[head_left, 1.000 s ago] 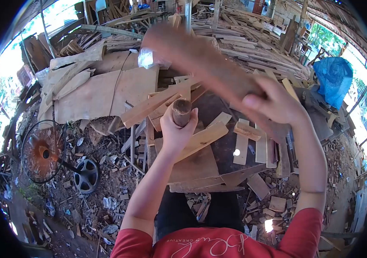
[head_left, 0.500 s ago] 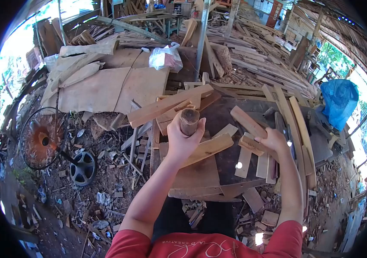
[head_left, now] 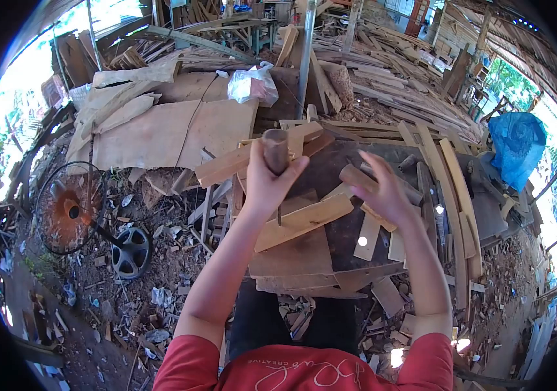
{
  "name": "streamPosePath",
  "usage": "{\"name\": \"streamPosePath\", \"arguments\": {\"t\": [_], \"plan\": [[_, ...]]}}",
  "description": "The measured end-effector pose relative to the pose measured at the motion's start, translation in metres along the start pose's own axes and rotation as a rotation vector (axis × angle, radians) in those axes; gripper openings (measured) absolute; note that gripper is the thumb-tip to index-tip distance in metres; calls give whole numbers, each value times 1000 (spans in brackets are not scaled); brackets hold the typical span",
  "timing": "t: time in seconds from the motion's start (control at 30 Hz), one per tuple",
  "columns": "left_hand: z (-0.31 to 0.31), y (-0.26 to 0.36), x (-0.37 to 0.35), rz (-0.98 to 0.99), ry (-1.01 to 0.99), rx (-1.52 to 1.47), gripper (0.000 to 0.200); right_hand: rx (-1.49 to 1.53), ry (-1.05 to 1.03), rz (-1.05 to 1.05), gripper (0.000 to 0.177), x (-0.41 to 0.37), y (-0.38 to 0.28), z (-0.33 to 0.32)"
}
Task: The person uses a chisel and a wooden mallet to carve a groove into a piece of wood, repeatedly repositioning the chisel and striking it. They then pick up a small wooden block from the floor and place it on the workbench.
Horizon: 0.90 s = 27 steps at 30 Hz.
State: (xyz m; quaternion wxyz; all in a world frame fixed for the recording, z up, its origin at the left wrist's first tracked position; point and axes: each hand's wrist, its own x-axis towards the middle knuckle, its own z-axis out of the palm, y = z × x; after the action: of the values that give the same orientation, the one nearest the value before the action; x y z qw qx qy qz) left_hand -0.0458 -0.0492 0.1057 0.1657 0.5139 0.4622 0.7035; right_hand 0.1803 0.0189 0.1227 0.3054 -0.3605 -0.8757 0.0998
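Note:
My left hand (head_left: 269,184) is closed around a thick round wooden handle (head_left: 276,146), held upright with its flat top showing. A thin dark shaft below the fist looks like a chisel's, over a pale wooden board (head_left: 308,221). To the right, my right hand (head_left: 386,195) is raised over the bench with thumb and fingers apart. A wooden bar (head_left: 355,177) shows between thumb and fingers; it seems to lie behind the hand, without a clear grip. Under that hand sits a small wooden block (head_left: 376,215), partly covered.
Long wooden strips (head_left: 445,202) lie along the bench's right side. A blue plastic sheet (head_left: 516,150) hangs beyond them. Plywood sheets (head_left: 180,130) with a white plastic bag (head_left: 252,86) stand ahead left. A fan (head_left: 73,212) lies among floor scraps.
My right hand has lifted off the wood at the right and moved left, its fingers spreading. My left hand has shifted slightly up and left with the handle, and a thin shaft now shows below.

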Motion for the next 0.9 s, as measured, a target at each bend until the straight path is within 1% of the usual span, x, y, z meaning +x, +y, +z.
{"name": "streamPosePath", "arguments": {"t": [0.03,0.07,0.1,0.13,0.17,0.2,0.27,0.3,0.33,0.37,0.4,0.43,0.47,0.5,0.53,0.57,0.63,0.67,0.7,0.73,0.8,0.87,0.9], "plan": [[4,3,-3,0,-23,2,51,134,6,-20,74,7,-20,6],[5,-2,-6,9,-14,1,51,267,14,-47,74,14,-37,12],[5,-14,-9,127,-107,144,64,264,17,-64,74,22,-51,21],[4,-14,-11,245,-196,293,76,435,85,-115,67,29,-63,32],[2,-12,-15,116,-293,260,82,609,150,-167,59,34,-73,40],[1,-8,-18,162,-323,189,86,610,149,-187,59,39,-81,42],[-10,2,-24,-85,-397,230,86,820,111,-72,37,43,-94,49],[-17,0,-26,-84,-389,233,86,975,201,-91,14,45,-96,58],[-28,-6,-28,-58,-463,329,84,978,196,-95,14,44,-95,64],[-38,-12,-32,-33,-538,425,82,1015,248,-115,11,43,-92,68],[-46,-16,-38,-36,-535,426,82,1052,301,-134,9,42,-91,71],[-55,-21,-48,-57,-536,531,80,1086,370,-131,9,41,-91,74],[-61,-26,-58,-81,-536,636,79,1087,363,-129,9,39,-90,74],[-65,-36,-68,-87,-531,634,79,1131,396,-86,8,35,-88,72],[-68,-49,-77,-58,-550,684,77,1174,428,-42,8,34,-85,70],[-71,-60,-86,-30,-569,732,76,1173,417,-42,8,34,-82,70],[-68,-68,-97,-61,-548,771,76,1266,593,62,10,37,-74,69],[-66,-71,-102,-86,-536,811,76,1261,585,65,10,38,-68,68],[-64,-73,-105,-20,-470,816,74,1340,612,72,9,39,-62,67],[-62,-75,-107,-22,-467,810,74,1418,641,77,9,40,-58,65],[-60,-79,-109,78,-317,753,65,1428,634,103,8,37,-54,62],[-60,-84,-108,72,-311,733,63,1520,557,18,8,35,-51,60],[-59,-86,-108,70,-306,717,61,1510,543,32,10,35,-52,59]]}}
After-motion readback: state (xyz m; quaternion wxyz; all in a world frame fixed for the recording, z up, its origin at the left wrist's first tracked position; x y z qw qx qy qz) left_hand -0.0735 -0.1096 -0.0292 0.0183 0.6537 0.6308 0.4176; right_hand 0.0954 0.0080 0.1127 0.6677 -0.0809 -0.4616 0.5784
